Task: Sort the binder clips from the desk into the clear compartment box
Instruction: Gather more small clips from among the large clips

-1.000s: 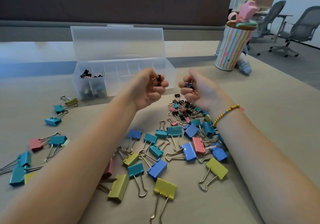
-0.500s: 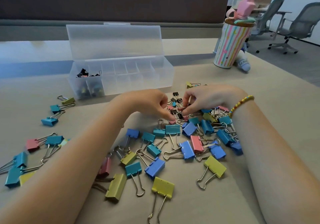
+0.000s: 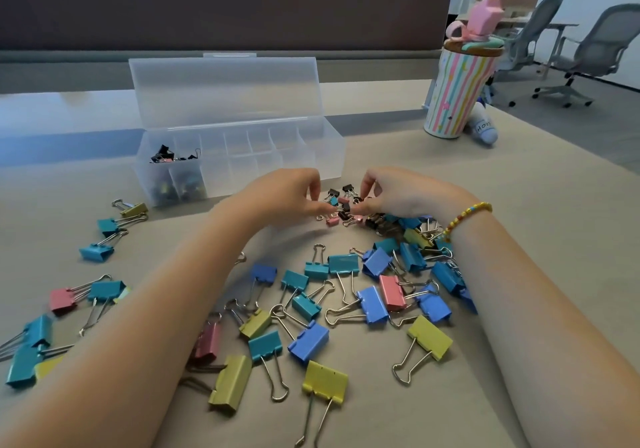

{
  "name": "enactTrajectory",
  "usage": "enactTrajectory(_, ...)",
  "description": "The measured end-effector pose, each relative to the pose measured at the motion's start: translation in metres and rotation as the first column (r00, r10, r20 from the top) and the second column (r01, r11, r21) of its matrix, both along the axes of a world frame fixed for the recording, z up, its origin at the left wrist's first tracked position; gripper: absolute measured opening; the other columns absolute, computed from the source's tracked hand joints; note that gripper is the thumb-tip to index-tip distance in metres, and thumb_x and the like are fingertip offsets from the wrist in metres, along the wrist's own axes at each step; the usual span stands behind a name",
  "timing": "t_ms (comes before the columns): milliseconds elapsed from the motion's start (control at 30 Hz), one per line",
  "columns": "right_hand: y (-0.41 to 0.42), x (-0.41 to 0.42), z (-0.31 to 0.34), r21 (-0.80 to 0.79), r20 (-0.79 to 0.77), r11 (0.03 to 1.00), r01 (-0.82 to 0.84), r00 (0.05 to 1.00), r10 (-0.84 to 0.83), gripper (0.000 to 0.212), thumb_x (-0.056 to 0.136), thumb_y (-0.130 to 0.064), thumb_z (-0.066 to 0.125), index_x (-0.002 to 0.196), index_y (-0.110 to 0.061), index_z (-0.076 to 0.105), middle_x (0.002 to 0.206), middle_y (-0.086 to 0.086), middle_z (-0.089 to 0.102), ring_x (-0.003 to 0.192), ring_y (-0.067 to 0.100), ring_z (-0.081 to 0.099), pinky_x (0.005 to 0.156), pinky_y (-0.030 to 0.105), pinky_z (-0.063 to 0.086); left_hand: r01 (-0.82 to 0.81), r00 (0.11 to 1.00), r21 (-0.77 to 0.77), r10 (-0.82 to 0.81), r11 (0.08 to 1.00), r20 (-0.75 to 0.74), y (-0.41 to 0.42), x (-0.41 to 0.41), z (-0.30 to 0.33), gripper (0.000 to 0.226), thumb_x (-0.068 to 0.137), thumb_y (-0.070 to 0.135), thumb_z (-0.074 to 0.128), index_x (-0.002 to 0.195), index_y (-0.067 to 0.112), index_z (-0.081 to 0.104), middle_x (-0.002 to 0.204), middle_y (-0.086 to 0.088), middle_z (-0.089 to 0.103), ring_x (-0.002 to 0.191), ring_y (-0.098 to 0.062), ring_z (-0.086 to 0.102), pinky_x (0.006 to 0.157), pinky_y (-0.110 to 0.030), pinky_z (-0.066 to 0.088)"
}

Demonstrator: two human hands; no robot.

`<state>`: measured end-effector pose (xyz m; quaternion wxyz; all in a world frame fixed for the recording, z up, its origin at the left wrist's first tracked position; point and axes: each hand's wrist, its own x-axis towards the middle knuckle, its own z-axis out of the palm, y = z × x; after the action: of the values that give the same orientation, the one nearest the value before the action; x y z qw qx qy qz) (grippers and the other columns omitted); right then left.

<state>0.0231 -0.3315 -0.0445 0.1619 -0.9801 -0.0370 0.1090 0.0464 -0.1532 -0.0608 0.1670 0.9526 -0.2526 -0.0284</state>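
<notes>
Both my hands are down on a heap of small binder clips (image 3: 346,212), black, pink and teal, in the middle of the desk. My left hand (image 3: 287,194) has its fingers curled, and thumb and forefinger pinch at a small clip on the heap's left edge. My right hand (image 3: 405,194), with a bead bracelet on the wrist, pinches a small black clip on the heap's right side. The clear compartment box (image 3: 311,156) stands open just behind, lid upright. Its left compartments hold small black clips (image 3: 169,158).
Large blue, teal, yellow and pink binder clips (image 3: 346,295) lie scattered between my forearms, and more large clips (image 3: 100,236) lie at the left. A striped cup (image 3: 457,94) with a pink topper stands at the back right beside a small bottle (image 3: 485,129). Office chairs stand beyond the desk.
A second ago both hands were raised in front of the box with small clips in their fingers. They have dropped onto the small-clip heap and now pick at it.
</notes>
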Motion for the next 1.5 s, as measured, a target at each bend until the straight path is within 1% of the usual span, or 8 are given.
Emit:
enactTrajectory(133,-0.003,-0.013,0.019,-0.077,-0.121,0.99,-0.121,0.986,0.111,0.034,0.084,-0.044,0.063,0.108,-0.024,0.051,0.082,-0.012,0.043,0.075,0.004,0.042,0.066,0.024,0.034,0.086,0.99,0.0,-0.085,0.996,-0.114,0.002,-0.006,0.011,0.036,0.08,0.042,0.066,0.105,0.023,0.05,0.072,0.015,0.038,0.065,-0.004,0.038,0.056,-0.017,0.031)
enactTrajectory(367,0.018,-0.019,0.013,-0.269,-0.25,0.941,-0.206,0.958,0.138,0.037,0.081,-0.044,0.066,0.102,-0.019,0.051,0.098,-0.001,0.054,0.087,0.015,0.047,0.072,0.027,0.039,0.036,0.999,0.073,-0.033,0.997,-0.04,0.005,-0.002,-0.001,0.048,0.078,0.043,0.068,0.114,0.018,0.049,0.085,0.006,0.044,0.085,-0.016,0.043,0.071,-0.026,0.033)
enactTrajectory(633,0.016,-0.004,-0.005,-0.122,-0.004,0.991,-0.05,0.999,0.05,0.026,0.085,-0.038,0.064,0.094,-0.019,0.048,0.084,-0.002,0.049,0.079,0.014,0.045,0.056,0.023,0.032,0.021,0.999,0.054,-0.019,0.998,-0.032,0.002,0.0,-0.005,0.043,0.079,0.043,0.067,0.111,0.019,0.052,0.093,0.004,0.047,0.086,-0.016,0.044,0.073,-0.027,0.038)
enactTrajectory(833,0.01,0.002,-0.005,0.073,0.2,0.997,0.036,0.979,-0.05,0.02,0.087,-0.036,0.061,0.095,-0.021,0.05,0.086,-0.006,0.049,0.081,0.014,0.046,0.061,0.025,0.034,0.01,0.999,0.067,-0.008,0.998,-0.033,0.002,-0.002,-0.003,0.048,0.082,0.042,0.064,0.122,0.019,0.049,0.105,-0.002,0.056,0.087,-0.016,0.045,0.076,-0.028,0.04)
enactTrajectory(1000,0.002,-0.006,0.007,-0.078,-0.037,0.997,0.002,0.999,-0.004,0.066,0.078,-0.05,0.067,0.133,-0.023,0.041,0.134,0.004,0.048,0.117,0.021,0.046,0.093,0.034,0.039,0.011,0.997,0.131,-0.001,0.991,-0.072,0.003,-0.004,-0.001,0.058,0.089,0.04,0.056,0.14,0.019,0.039,0.135,-0.006,0.05,0.119,-0.023,0.047,0.096,-0.031,0.038)
enactTrajectory(1133,0.013,-0.009,0.003,-0.202,-0.044,0.978,-0.053,0.998,0.045,0.085,0.078,-0.054,0.064,0.145,-0.019,0.026,0.147,0.004,0.037,0.13,0.023,0.039,0.103,0.038,0.036,0.031,0.998,0.166,-0.02,0.986,-0.067,0.002,-0.003,-0.002,0.041,0.092,0.037,0.052,0.128,0.018,0.05,0.122,-0.007,0.057,0.097,-0.017,0.046,0.083,-0.028,0.038)
enactTrajectory(1333,0.023,-0.008,-0.004,-0.199,-0.04,0.978,-0.064,0.998,0.058,0.067,0.087,-0.053,0.053,0.133,-0.009,0.034,0.118,0.008,0.054,0.089,0.017,0.046,0.07,0.027,0.038,0.001,0.994,0.173,0.019,0.985,-0.111,0.001,-0.002,-0.007,0.039,0.094,0.035,0.049,0.125,0.013,0.041,0.119,-0.011,0.057,0.089,-0.018,0.045,0.08,-0.028,0.039)
enactTrajectory(1500,0.027,-0.008,-0.007,-0.181,0.002,0.981,-0.068,0.998,0.069,0.046,0.097,-0.036,0.046,0.13,-0.007,0.036,0.079,-0.001,0.045,0.065,0.007,0.04,0.05,0.022,0.029,-0.003,0.992,0.188,0.026,0.982,-0.123,-0.001,-0.003,-0.007,0.038,0.096,0.034,0.046,0.123,0.01,0.038,0.113,-0.012,0.058,0.087,-0.021,0.048,0.08,-0.032,0.042)
